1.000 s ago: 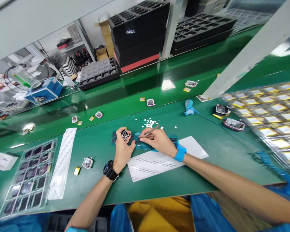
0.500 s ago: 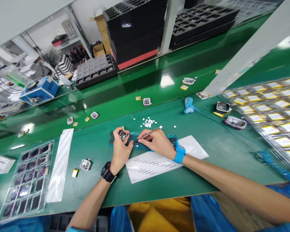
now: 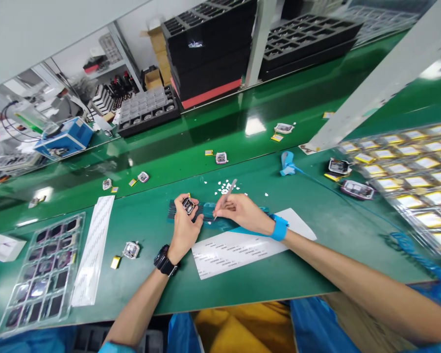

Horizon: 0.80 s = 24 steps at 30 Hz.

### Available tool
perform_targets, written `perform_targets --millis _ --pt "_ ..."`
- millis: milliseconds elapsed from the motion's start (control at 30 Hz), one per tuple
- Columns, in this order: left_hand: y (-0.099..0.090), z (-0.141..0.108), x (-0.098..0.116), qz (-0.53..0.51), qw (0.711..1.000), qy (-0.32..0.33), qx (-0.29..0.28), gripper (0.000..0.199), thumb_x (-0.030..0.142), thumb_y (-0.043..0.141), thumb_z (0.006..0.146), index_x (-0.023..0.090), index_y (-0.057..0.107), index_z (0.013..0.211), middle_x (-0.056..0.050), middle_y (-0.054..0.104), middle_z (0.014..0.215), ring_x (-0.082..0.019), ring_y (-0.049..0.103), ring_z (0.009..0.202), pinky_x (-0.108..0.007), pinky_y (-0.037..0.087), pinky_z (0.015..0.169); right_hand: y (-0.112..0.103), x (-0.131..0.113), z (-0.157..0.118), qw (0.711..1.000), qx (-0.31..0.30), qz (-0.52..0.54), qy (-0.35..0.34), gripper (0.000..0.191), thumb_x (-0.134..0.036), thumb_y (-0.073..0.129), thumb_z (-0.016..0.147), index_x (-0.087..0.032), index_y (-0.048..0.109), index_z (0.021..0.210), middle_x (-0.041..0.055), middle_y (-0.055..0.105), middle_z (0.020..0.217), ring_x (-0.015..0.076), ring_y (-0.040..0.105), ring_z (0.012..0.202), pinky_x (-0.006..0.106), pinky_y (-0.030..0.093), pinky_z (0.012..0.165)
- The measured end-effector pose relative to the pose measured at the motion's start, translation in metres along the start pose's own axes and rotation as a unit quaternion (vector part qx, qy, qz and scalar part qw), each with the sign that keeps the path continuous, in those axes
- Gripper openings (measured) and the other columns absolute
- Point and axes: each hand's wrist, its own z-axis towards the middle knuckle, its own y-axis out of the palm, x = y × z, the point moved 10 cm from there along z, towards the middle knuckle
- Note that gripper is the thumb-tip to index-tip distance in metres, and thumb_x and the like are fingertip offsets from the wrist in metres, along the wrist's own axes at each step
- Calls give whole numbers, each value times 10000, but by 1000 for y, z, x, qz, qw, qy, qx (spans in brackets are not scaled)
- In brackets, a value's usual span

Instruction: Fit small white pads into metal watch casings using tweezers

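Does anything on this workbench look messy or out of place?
Yes: small white scraps lie scattered loose on the green bench just beyond the right hand, which holds tweezers. Several small square units, like one near the left hand, sit outside the trays.

Clear tray of dark parts (image 3: 40,274) at left; black trays (image 3: 209,49) stacked behind; blue box (image 3: 64,139) far left.

Two bare hands work over the green counter (image 3: 316,255): the left hand (image 3: 184,226) and the right hand (image 3: 242,212). One slim grey pair of tweezers (image 3: 225,198), one small square black device casing (image 3: 188,205), one white printed label sheet (image 3: 238,247), one long white paper strip (image 3: 95,247), one clear plastic compartment tray (image 3: 40,277), one blue metal box (image 3: 64,139). Two wristbands: one black wristwatch (image 3: 164,261), one blue wrist strap (image 3: 280,228).
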Motion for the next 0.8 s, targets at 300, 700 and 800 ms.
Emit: perform_targets --millis 300,700,800 --pt "20 -14 8 -228 958 -149 -91 491 554 717 820 190 583 1122 -74 731 966 -190 728 868 -338 598 816 -18 -58 -19 995 60 10 -78 280 -458 745 812 -200 639 835 56 746 830 225 727 801 371 594 758" --pt "39 -31 9 -252 939 -189 -141 467 536 785 764 212 721 1093 -46 714 1008 -136 691 807 -290 628 758 -5 -69 -32 993 45 -48 -103 176 -382 703 861 -217 689 798 31 751 823 217 739 844 359 612 797" --pt "41 -33 9 -268 934 -194 -138 462 513 803 755 220 733 1105 -43 719 1000 -123 694 796 -256 621 743 -5 -70 -34 991 47 -63 -109 144 -348 708 862 -222 704 791 18 755 831 201 741 825 338 605 802"
